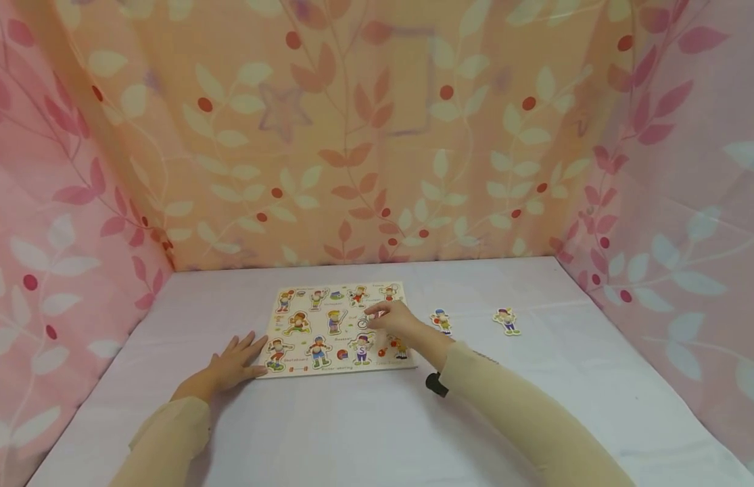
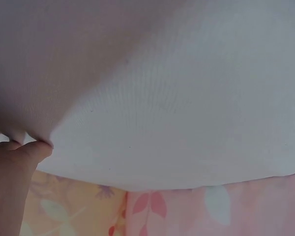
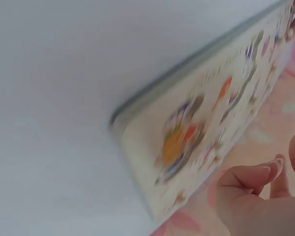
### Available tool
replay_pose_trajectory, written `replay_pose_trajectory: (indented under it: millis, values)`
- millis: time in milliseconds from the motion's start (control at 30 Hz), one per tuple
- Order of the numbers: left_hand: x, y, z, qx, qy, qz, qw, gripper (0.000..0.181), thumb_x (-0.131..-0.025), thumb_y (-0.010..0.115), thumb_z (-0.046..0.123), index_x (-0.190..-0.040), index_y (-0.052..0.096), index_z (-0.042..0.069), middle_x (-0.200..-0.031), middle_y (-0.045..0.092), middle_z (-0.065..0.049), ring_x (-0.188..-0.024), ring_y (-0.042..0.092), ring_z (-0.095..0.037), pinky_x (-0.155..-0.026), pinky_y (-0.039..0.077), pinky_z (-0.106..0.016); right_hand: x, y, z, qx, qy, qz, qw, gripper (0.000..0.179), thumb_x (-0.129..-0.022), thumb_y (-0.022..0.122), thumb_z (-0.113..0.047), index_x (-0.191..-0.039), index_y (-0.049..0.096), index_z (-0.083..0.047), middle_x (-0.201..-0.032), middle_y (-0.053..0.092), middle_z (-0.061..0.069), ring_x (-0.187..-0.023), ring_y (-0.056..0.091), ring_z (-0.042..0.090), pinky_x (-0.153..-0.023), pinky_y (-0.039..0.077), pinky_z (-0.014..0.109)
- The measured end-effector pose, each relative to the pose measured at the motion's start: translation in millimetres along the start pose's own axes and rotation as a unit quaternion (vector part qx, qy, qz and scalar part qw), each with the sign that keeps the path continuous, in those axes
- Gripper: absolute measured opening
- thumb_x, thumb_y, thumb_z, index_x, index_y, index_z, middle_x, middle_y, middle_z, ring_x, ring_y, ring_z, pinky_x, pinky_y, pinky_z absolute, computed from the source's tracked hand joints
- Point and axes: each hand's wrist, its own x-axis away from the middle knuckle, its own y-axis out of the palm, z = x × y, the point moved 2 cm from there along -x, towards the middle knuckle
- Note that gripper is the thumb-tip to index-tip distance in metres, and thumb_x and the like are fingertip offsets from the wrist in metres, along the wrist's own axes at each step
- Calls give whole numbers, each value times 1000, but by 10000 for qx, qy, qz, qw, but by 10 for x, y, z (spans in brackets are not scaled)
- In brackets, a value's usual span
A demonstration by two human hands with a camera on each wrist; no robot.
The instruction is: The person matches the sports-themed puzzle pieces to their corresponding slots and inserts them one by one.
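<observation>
A cream puzzle board [image 1: 318, 368] with several colourful sporty child figures lies flat on the table. My left hand [image 1: 235, 360] rests beside its left edge with fingers spread, the thumb near the front left corner. Over the right part of the board hovers my right hand [image 1: 393, 319], thumb and fingers loosely bent close to a small bicycle picture [image 1: 362, 324]. Nothing shows between those fingers in the right wrist view, where the hand [image 3: 255, 196] appears beyond the board's corner. Part of the board's right side is hidden beneath the right hand and forearm.
Two loose figure pieces lie right of the board: a blue-capped one [image 1: 441, 320] partly behind the right forearm, and a purple-capped one [image 1: 507, 321] farther right. A white cloth covers the table [image 1: 328, 433]. Leaf-patterned curtains [image 1: 352, 135] enclose its back and sides.
</observation>
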Motion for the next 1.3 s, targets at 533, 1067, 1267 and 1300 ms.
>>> replay_pose_trajectory:
  millis: [533, 1067, 1267, 1300]
  values:
    - [5, -14, -12, -32, 20, -40, 10000, 81, -91, 61, 47, -148, 30, -2, -152, 12, -36, -136, 2, -61, -96, 4, -82, -7, -1006, 145, 452, 84, 136, 9988, 35, -93, 65, -13, -126, 62, -2, -110, 61, 14, -108, 52, 38, -89, 46, 49]
    - [25, -20, 7, 118, 36, 21, 9999, 79, -92, 62, 43, -148, 30, -2, -151, 13, -37, -135, 3, -61, -96, 3, -82, 87, -1879, 418, 1189, -136, -378, 9921, 41, -96, 61, -21, -132, 57, -2, -130, 55, 22, -122, 49, 41, -98, 37, 67]
    - [-19, 31, -69, 335, 134, 64, 9993, 85, -89, 61, 53, -149, 30, 1, -152, 12, -36, -136, 0, -61, -95, -1, -82, 140, -2115, 565, 1317, -342, -580, 9890, 47, -97, 61, -23, -135, 51, 3, -134, 51, 28, -125, 45, 45, -95, 38, 68]
    - [-34, 52, -100, 328, 174, 100, 9993, 85, -89, 60, 54, -151, 29, 6, -153, 12, -35, -136, -1, -61, -94, -2, -82, 140, -2148, 596, 1313, -339, -594, 9890, 48, -96, 61, -23, -135, 51, 3, -134, 50, 28, -125, 45, 45, -95, 38, 68]
